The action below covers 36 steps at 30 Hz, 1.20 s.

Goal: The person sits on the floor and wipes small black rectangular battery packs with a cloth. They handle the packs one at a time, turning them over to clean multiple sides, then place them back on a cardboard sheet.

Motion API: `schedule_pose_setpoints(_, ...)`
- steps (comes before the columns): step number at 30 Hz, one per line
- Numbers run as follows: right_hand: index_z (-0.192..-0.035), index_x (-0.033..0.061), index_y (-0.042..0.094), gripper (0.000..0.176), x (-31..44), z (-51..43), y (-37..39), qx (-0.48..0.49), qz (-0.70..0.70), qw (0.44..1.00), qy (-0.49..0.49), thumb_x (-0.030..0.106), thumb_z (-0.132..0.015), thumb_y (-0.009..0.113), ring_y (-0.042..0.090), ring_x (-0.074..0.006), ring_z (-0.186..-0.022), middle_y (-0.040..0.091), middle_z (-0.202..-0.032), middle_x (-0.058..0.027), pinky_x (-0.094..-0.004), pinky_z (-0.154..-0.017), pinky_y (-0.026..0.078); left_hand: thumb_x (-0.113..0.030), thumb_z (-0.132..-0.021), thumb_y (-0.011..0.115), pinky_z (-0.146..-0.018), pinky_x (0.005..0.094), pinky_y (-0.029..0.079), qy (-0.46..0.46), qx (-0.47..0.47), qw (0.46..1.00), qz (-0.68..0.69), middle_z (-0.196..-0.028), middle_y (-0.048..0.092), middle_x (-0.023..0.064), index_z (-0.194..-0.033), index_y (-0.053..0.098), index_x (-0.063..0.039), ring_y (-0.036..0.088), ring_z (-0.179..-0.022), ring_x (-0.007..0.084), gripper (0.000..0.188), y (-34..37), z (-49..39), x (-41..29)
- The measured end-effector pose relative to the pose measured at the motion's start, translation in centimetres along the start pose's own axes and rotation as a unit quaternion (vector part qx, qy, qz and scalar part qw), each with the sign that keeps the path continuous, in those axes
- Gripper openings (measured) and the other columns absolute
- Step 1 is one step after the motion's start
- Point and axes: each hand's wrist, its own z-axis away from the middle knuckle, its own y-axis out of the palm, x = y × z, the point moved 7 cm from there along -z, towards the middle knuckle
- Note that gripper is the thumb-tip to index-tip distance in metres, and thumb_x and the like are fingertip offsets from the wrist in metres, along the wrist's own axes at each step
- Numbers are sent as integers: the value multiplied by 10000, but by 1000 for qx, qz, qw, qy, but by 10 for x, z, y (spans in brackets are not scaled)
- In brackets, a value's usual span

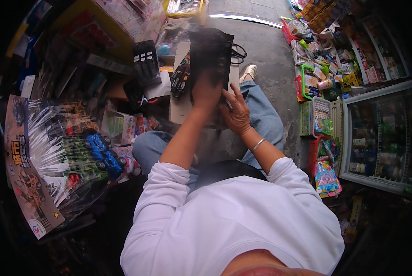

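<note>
A black plastic pouch (211, 45) lies on a pale board (180, 112) between my knees, its top edge toward the doorway. My left hand (207, 90), blurred, is over the lower part of the pouch; its fingers are hidden against the dark surface. Beside the pouch's lower right edge is my right hand (236, 111), fingers apart, with nothing visible in its grasp. A silver bangle (258, 145) is on that wrist. Dark printed packets (181, 81) rest along the pouch's left side. Past its right side, a black cord loop (240, 55) sticks out.
A black package (146, 62) and a black pouch-like object (135, 93) lie left of the board. Nearer, a bagged toy set with a blue toy truck (104, 155) stands at my left. Baskets of snacks (311, 81) and a glass-door fridge (378, 138) line the right.
</note>
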Motion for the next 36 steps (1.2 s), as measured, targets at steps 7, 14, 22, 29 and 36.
schedule_pose_setpoints(7,-1249,115,590,450,6,-2,0,-4,-7,1000,-13,93,-811,691,573,-360,-1199,499,-1400,-190,-391,-944,500,-351,-827,670,-865,476,504,-5,50,998,-39,-1097,657,182,-1182,602,-111,630,-1021,389,434,12,-5,21)
schedule_pose_setpoints(14,-1141,107,642,337,8,-3,3,5,10,999,-31,84,-809,695,594,-332,-1165,513,-1381,-176,-383,-921,508,-341,-825,661,-811,486,521,-3,22,1000,-18,-1063,668,176,-1177,600,-123,649,-958,388,419,12,-4,16)
schedule_pose_setpoints(22,-1094,137,666,320,8,-3,5,-1,16,1000,-23,158,-781,728,609,-301,-1088,519,-1372,-136,-403,-934,485,-333,-817,658,-756,512,525,6,-7,1000,-22,-1010,667,174,-1117,603,-119,651,-890,403,373,-1,1,-4)
schedule_pose_setpoints(29,-1130,119,646,346,12,-4,7,5,61,997,-47,192,-802,730,600,-315,-1087,511,-1366,-160,-420,-943,463,-349,-814,662,-737,514,530,5,-12,999,-40,-1005,663,181,-1108,596,-108,651,-873,409,386,-1,2,-3)
schedule_pose_setpoints(36,-1134,99,639,330,17,-5,5,14,58,997,-47,170,-819,711,586,-338,-1117,515,-1364,-176,-413,-935,468,-347,-814,660,-733,512,531,12,-6,998,-64,-1009,656,185,-1130,572,-98,652,-867,407,412,3,2,-2)
